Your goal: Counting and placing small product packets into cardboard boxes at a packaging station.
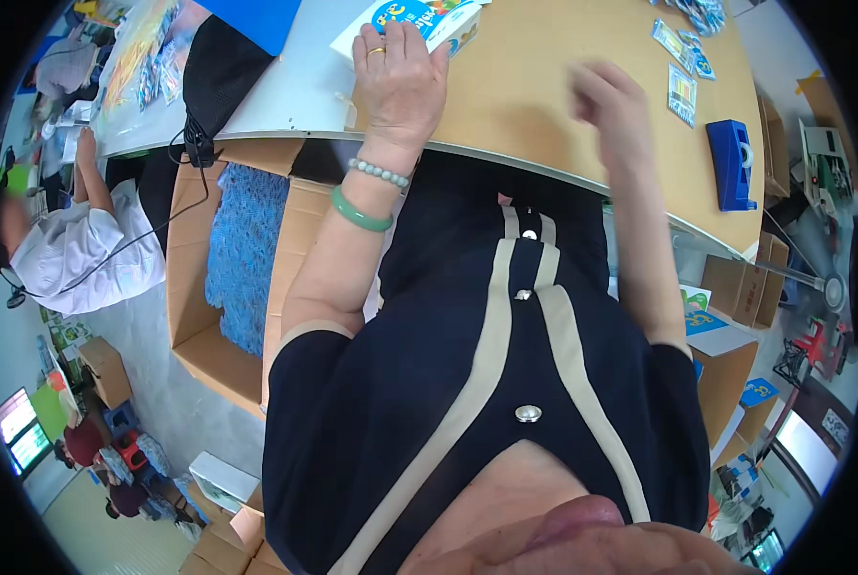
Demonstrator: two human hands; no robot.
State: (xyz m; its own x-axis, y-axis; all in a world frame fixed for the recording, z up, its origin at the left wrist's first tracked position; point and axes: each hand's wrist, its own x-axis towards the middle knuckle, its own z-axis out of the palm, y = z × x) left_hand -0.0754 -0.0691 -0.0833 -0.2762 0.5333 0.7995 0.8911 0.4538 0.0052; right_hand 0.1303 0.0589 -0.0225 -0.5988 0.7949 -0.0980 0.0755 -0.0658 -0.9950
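A white box [460, 29] with blue and coloured print lies at the table's far side, top centre. My left hand [400, 81] rests on its near edge, fingers stretched out over it and the thumb toward its right side. A ring, a beaded bracelet and a green bangle are on that hand and wrist. To the right, my right hand [609, 101] is over the tan tabletop, apart from the box. Its fingers look curled but are smeared by motion, so whether they hold anything cannot be seen.
A blue tape dispenser [729, 165] stands at the table's right edge, with small printed packets [681, 94] beyond it. Left of me, an open cardboard box [187, 287] holds blue netted material [247, 254]. A black cloth [220, 77] with a cable lies left. A co-worker [93, 244] sits farther left.
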